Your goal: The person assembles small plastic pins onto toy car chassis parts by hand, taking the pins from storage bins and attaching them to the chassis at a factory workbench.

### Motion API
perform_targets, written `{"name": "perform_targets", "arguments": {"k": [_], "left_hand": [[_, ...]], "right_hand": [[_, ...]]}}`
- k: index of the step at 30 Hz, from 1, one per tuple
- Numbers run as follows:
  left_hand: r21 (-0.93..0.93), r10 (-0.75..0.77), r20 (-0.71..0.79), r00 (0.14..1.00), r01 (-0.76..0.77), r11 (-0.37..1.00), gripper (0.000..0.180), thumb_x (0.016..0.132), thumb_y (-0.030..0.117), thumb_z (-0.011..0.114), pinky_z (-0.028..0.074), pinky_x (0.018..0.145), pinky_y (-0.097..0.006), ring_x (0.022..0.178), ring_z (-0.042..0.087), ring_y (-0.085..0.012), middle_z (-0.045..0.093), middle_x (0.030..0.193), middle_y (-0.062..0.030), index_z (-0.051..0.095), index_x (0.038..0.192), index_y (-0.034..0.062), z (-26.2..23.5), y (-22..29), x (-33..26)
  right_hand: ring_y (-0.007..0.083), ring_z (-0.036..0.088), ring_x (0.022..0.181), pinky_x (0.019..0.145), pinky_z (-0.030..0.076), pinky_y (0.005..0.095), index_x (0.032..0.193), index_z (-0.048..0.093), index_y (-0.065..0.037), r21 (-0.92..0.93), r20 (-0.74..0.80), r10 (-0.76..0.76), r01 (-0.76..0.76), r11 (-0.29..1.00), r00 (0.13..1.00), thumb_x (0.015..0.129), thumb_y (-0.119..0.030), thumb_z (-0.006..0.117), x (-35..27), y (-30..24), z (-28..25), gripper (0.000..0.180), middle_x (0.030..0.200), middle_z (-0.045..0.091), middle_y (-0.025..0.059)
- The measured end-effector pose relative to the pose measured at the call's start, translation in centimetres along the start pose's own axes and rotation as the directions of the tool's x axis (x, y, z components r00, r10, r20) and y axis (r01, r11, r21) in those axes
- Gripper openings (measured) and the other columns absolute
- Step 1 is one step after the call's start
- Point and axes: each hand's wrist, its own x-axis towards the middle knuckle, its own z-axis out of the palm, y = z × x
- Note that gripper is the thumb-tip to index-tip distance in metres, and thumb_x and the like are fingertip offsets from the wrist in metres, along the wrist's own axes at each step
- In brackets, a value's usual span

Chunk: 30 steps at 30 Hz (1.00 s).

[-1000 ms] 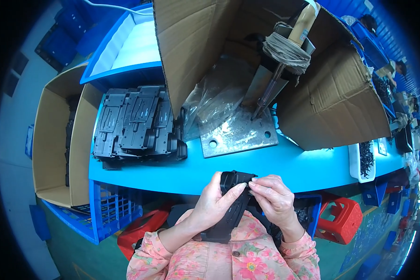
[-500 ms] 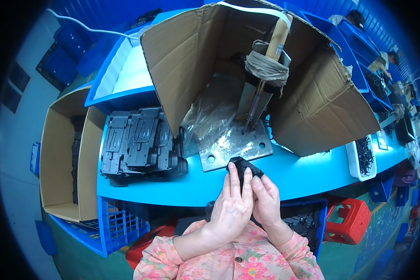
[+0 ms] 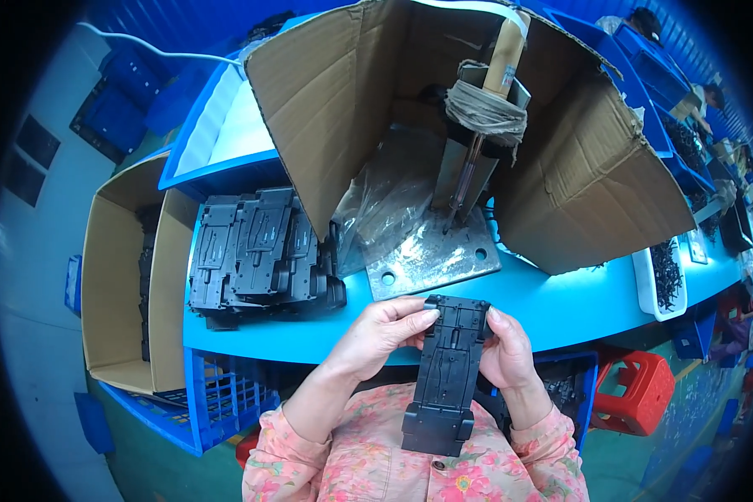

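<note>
Item in hand: I am holding the black plastic part upright above the desk edge, left hand and right hand closed around its upper sides, keeping it level and steady for inspection.

Between my hands, low centre frame, is a plastic part; stacked parts lie left, metal stand above.

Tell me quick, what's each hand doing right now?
Left hand: closed on the long black moulded plastic part.
Right hand: closed on the same part.
</note>
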Motion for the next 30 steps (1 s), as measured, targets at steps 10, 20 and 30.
{"name": "perform_targets", "arguments": {"k": [10, 20, 30], "left_hand": [[-0.067, -0.185, 0.026, 0.982, 0.187, 0.98, 0.023, 0.087, 0.022, 0.057, 0.048, 0.068, -0.021, 0.079, 0.057, -0.0069, 0.061, 0.088, -0.0009, 0.062, 0.102, 0.0043, -0.9, 0.7, -0.3], [-0.131, -0.215, 0.052, 0.975, 0.22, 0.967, 0.023, 0.087, 0.02, 0.058, 0.049, 0.07, -0.023, 0.08, 0.058, -0.0082, 0.062, 0.09, -0.002, 0.062, 0.101, 0.0034, -1.4, 0.1, -0.4], [-0.24, -0.165, 0.058, 0.985, 0.174, 0.955, 0.021, 0.086, 0.019, 0.058, 0.046, 0.075, -0.024, 0.083, 0.056, -0.0086, 0.061, 0.092, -0.0018, 0.061, 0.1, 0.0044, -1.6, -0.1, 1.1]], "right_hand": [[0.0111, 0.058, 0.083, 0.074, 0.047, 0.0251, 0.108, 0.059, 0.001, -0.311, -0.054, 0.132, -0.142, 0.94, 0.99, 0.089, -0.023, 0.054, -0.1, -2.3, -1.0, 0.031, 0.093, 0.063, 0.0055], [0.0119, 0.059, 0.08, 0.073, 0.048, 0.0255, 0.103, 0.06, 0.004, -0.295, -0.104, 0.171, -0.195, 0.935, 0.98, 0.086, -0.019, 0.058, 0.0, -2.3, -0.7, 0.029, 0.09, 0.063, 0.0057], [0.0118, 0.057, 0.079, 0.073, 0.044, 0.0268, 0.101, 0.061, 0.003, -0.163, -0.129, 0.11, -0.13, 0.978, 0.986, 0.084, -0.02, 0.061, 0.9, -2.0, -1.2, 0.029, 0.089, 0.063, 0.0059]]}}
